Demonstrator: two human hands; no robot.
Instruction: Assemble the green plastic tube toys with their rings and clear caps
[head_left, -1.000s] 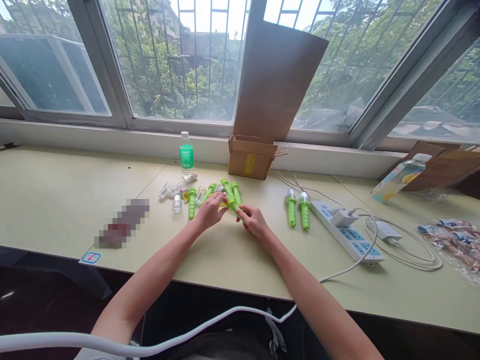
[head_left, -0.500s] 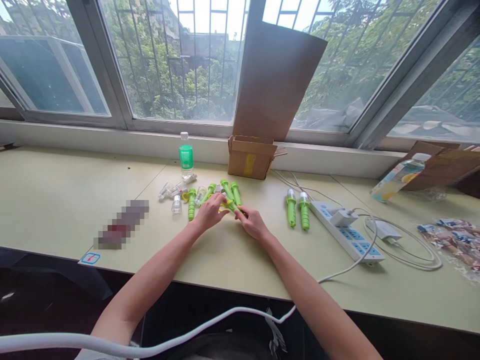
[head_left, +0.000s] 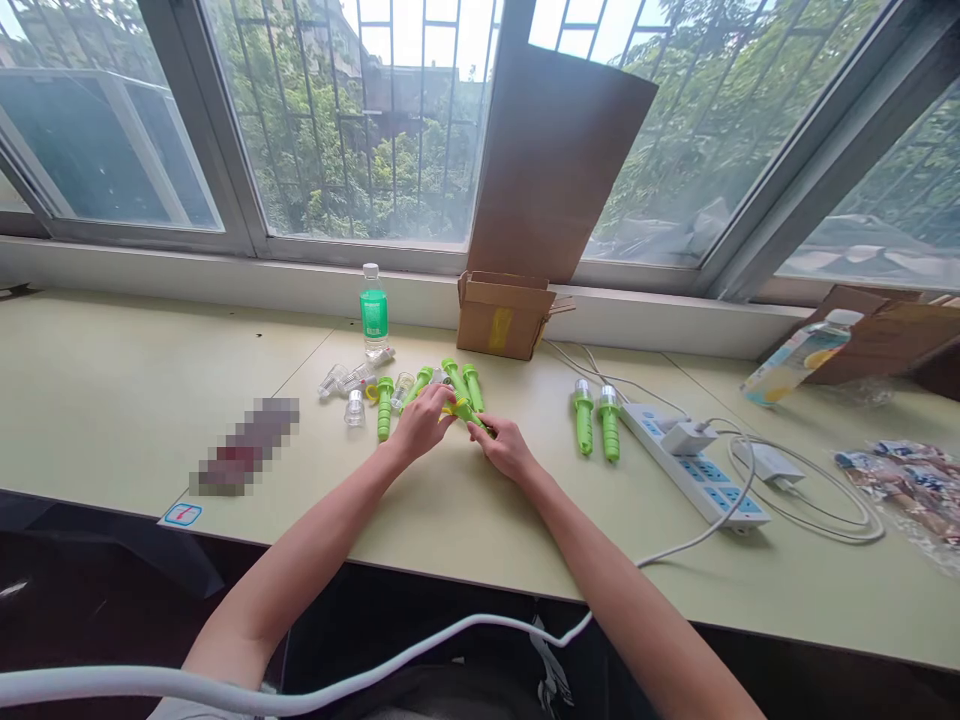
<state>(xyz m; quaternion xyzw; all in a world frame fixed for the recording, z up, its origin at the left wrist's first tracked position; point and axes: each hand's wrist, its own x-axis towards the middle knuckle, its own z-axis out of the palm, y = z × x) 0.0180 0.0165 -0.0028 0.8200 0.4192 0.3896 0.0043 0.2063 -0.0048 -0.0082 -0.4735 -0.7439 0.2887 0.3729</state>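
My right hand (head_left: 505,442) is closed around the lower end of a green ribbed handle (head_left: 470,414), which looks like the body of a toy flashlight. At its upper end, my left hand (head_left: 424,420) pinches a small yellow ring-like part (head_left: 451,407); my fingers partly hide it. Just beyond my hands lie several loose green handles, one of them an upright-pointing handle (head_left: 385,408) left of my left hand. Clear plastic caps (head_left: 355,408) are heaped to the left of these. Two green handles with clear caps (head_left: 583,418) lie side by side to the right.
A water bottle (head_left: 373,312) and a cardboard box (head_left: 501,318) stand at the back by the window. Right of the capped handles are a white power strip (head_left: 694,470) with cables, a second bottle (head_left: 801,357) and a plastic bag of wrapped items (head_left: 907,490). A white cable crosses the front.
Both hands stay nearly in place on the green handle, with only slight finger movement at its ends. The other things lie as before.
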